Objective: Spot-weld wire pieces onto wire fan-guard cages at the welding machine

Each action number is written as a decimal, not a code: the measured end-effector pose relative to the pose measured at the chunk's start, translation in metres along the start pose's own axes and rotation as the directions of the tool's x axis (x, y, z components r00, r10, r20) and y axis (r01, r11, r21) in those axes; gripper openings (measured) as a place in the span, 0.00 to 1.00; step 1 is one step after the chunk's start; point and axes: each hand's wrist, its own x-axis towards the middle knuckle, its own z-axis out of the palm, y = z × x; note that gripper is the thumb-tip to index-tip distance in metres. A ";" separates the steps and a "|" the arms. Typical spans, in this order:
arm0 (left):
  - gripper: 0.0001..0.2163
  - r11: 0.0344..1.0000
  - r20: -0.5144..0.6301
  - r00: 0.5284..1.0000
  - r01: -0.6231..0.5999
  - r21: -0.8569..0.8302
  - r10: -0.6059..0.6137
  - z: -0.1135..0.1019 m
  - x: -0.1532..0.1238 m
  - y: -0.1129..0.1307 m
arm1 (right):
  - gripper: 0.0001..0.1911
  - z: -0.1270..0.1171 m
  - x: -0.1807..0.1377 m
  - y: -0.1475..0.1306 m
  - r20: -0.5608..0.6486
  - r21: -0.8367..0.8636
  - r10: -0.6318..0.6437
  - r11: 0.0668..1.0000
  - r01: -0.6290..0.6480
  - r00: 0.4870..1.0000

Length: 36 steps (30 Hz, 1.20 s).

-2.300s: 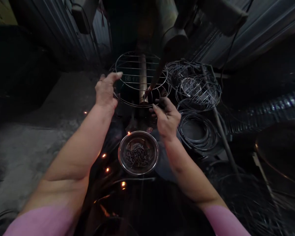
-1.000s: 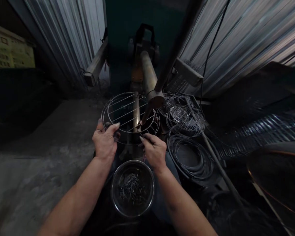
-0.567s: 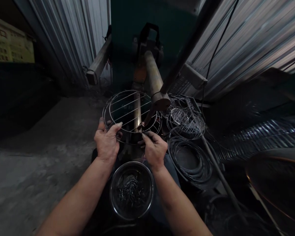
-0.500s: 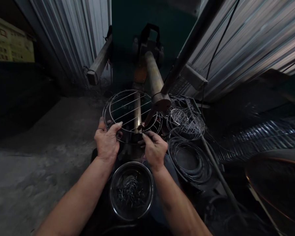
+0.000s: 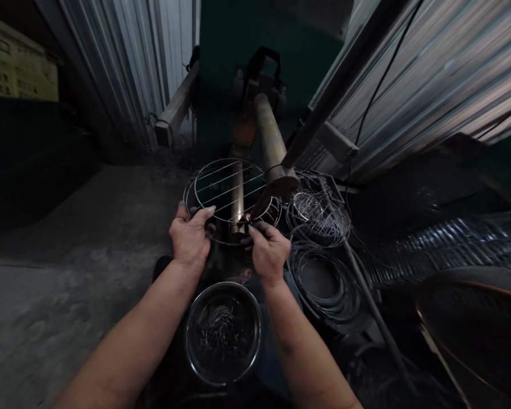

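A round wire rack (image 5: 215, 201) with parallel bars lies between the metal arms of a machine that looks like a spot welder (image 5: 276, 136). My left hand (image 5: 191, 236) grips its near left rim, thumb on top. My right hand (image 5: 267, 249) is closed in a pinch at the near rim, beside the electrode tip (image 5: 247, 218); whatever its fingertips pinch is too small and dark to make out. Below my hands, a steel bowl (image 5: 258, 335) holds many short bent wire pieces (image 5: 222, 329).
To the right are a pile of wire racks (image 5: 319, 213), a coil of wire rings (image 5: 323, 284) and a long rod (image 5: 375, 309). A yellow crate (image 5: 21, 68) stands at the upper left. Corrugated metal walls (image 5: 443, 74) flank the machine.
The view has shifted slightly. The rack's near rim sits a little higher against the electrode tip; both hands keep their places on it.
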 end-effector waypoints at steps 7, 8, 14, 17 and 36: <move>0.21 1.000 -0.032 0.999 -0.009 0.012 0.010 0.002 0.004 0.000 | 0.13 -0.012 0.002 0.001 0.131 -0.041 0.060 0.998 -0.055 0.990; 0.21 1.000 -0.032 0.999 -0.012 0.014 0.013 0.002 0.005 0.000 | 0.14 -0.015 0.002 0.002 0.160 -0.076 0.060 0.996 -0.048 0.985; 0.19 0.999 0.012 0.999 -0.044 0.013 0.044 0.000 0.009 -0.003 | 0.14 -0.014 -0.002 0.012 0.094 -0.049 0.044 0.998 -0.040 0.995; 0.20 0.999 0.005 0.999 -0.050 0.018 0.050 0.000 0.009 -0.002 | 0.14 -0.010 -0.003 0.013 0.072 0.018 0.083 0.996 -0.084 0.994; 0.25 0.991 0.019 0.994 -0.105 0.080 0.103 -0.002 0.050 0.019 | 0.12 -0.034 -0.084 0.063 0.509 -0.504 -0.082 0.778 0.374 0.857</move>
